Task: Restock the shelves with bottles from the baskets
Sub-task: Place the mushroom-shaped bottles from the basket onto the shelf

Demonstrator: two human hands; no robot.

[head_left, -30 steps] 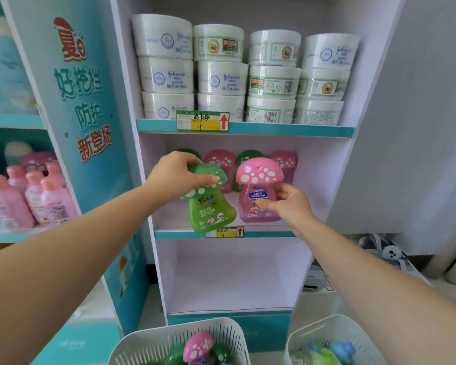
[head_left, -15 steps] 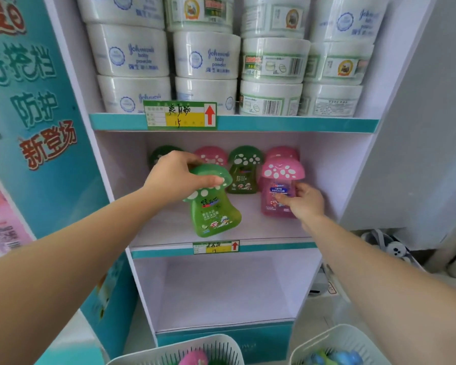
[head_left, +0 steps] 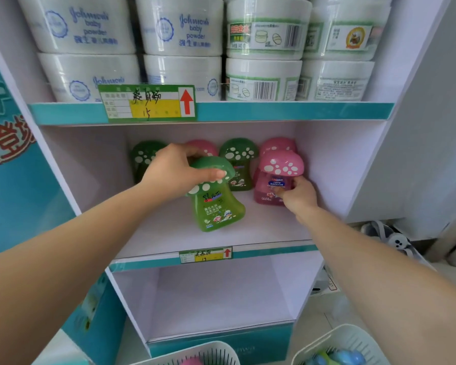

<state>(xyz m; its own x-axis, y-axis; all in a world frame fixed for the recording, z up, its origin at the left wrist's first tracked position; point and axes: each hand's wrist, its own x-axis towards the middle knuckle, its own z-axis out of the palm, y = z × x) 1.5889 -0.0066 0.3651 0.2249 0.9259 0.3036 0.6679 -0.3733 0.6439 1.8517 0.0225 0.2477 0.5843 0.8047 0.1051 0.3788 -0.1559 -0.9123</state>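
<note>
Your left hand [head_left: 174,172] curls its fingers over the cap of the tilted green bottle [head_left: 217,209] at the middle shelf [head_left: 269,229], while your right hand [head_left: 299,197] pinches the pink bottle [head_left: 271,180], apparently standing there; this stiff, slick plastic probably grips best under the cap.

Both arms are bare along all that shows, from forearm to fingertips. The left forearm [head_left: 63,259] looks broad at the frame's lower corner and narrows to a slim wrist and the left hand [head_left: 174,172], whose thumb [head_left: 211,175] ends in a short, rounded, plain nail. The right forearm [head_left: 379,272] tapers the same way to the right hand [head_left: 299,193], its knuckles smooth, drawn small by the wide lens.
</note>
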